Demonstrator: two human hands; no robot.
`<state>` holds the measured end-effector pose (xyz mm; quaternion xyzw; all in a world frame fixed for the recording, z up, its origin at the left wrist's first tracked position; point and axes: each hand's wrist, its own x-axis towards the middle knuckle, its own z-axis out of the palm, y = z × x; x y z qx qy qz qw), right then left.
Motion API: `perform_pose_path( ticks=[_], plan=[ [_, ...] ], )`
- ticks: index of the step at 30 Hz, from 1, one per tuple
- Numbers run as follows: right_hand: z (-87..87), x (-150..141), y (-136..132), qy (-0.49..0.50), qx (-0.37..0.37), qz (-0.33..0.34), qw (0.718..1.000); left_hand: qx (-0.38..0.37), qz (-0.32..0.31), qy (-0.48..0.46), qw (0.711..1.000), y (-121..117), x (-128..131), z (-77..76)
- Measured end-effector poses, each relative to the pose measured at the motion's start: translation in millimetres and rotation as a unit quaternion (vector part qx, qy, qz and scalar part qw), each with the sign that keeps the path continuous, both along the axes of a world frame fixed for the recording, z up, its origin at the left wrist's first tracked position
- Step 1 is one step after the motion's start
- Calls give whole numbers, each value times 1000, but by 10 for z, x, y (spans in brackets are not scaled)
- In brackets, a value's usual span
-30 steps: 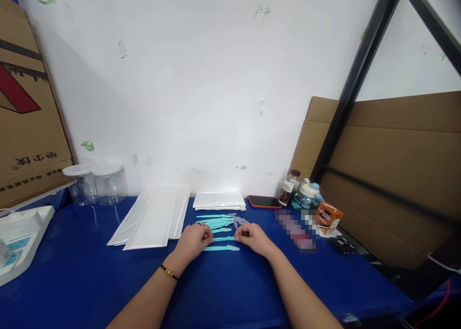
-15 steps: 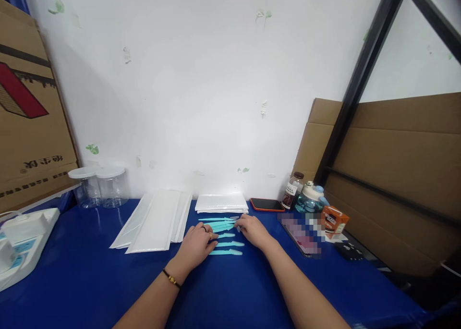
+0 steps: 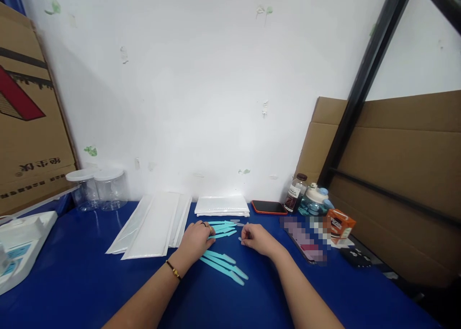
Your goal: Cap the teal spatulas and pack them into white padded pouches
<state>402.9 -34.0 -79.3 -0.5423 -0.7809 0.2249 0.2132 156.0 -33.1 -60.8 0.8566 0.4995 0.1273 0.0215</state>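
Several turquoise eyebrow razors (image 3: 223,232) lie fanned out on the blue table, their left ends under my left hand (image 3: 197,238). Its fingers are bent down and closed over those ends. Nearer to me lies a second fan of similar razors (image 3: 225,267), close below the same hand. To the right, my right hand (image 3: 260,238) is pinched, with the pale tip of what looks like a small translucent cap (image 3: 240,239) poking out at its fingertips. Other translucent caps (image 3: 240,224) lie just behind it.
White padded envelopes (image 3: 151,228) lie to the left, and a white stack (image 3: 222,205) stands by the wall. Phones (image 3: 269,207), a brown bottle (image 3: 293,194), a blue-lidded jug (image 3: 314,201) and an orange box (image 3: 338,225) occupy the right. Clear jars (image 3: 111,192) and a power strip (image 3: 27,252) are left.
The nearest razors, spread in parallel before, now lie slanted together closer to me. My right hand has drawn back a little to the right and down, away from the razors.
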Motion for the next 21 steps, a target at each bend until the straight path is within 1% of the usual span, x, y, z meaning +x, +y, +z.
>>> perform_pose_path(
  ticks=[3, 7, 13, 19, 21],
  plan=[
    [35, 2, -54, 20, 13, 3, 1000, 4, -11, 6, 1000, 47, -5, -25],
    [98, 2, -120, 21, 41, -3, 999, 13, -44, 8, 999, 44, -49, -35],
    [98, -19, -130, 33, 15, -1, 999, 2, -41, -1, 999, 30, -73, 0],
    [95, -49, -133, 34, 40, -6, 999, 1, -52, -5, 999, 40, -61, -6],
    [95, -54, -132, 33, 36, -9, 999, -8, -51, -5, 999, 47, -61, -9]
  ],
)
